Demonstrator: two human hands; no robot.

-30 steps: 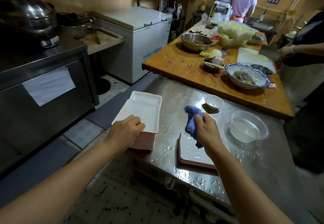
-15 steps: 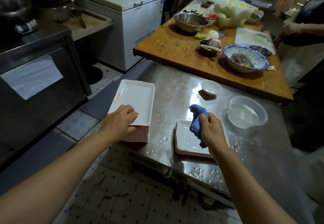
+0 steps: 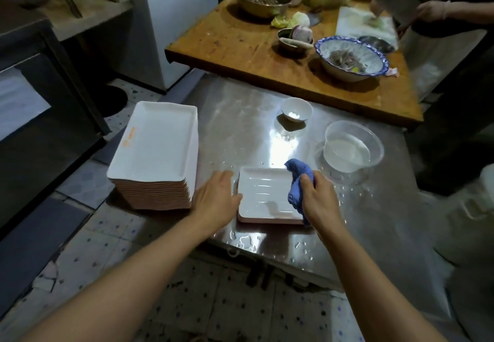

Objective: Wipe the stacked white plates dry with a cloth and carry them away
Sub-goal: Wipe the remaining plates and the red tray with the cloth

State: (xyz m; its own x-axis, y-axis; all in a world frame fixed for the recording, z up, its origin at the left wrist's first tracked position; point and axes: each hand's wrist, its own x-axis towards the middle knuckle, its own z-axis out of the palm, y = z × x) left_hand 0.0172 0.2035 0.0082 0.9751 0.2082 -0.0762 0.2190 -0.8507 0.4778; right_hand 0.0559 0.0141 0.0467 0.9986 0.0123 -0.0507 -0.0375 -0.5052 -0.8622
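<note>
A tall stack of white rectangular plates (image 3: 157, 149) stands at the left edge of the wet steel table (image 3: 246, 117). Right of it lies a short stack of the same plates (image 3: 262, 194), its top one streaked with water. My left hand (image 3: 215, 200) touches that short stack's left rim, fingers straight. My right hand (image 3: 318, 197) grips a bunched blue cloth (image 3: 298, 178) on the top plate's right side.
A small white bowl (image 3: 296, 109) and a clear plastic bowl of water (image 3: 352, 147) sit farther back on the steel table. Behind is a wooden table (image 3: 235, 39) with bowls and vegetables, where another person (image 3: 438, 12) chops with a cleaver. A white freezer (image 3: 171, 20) stands at back left.
My left hand has left the tall stack and moved right to the short stack's left rim. My right hand with the cloth stays on the short stack. The view has tilted down.
</note>
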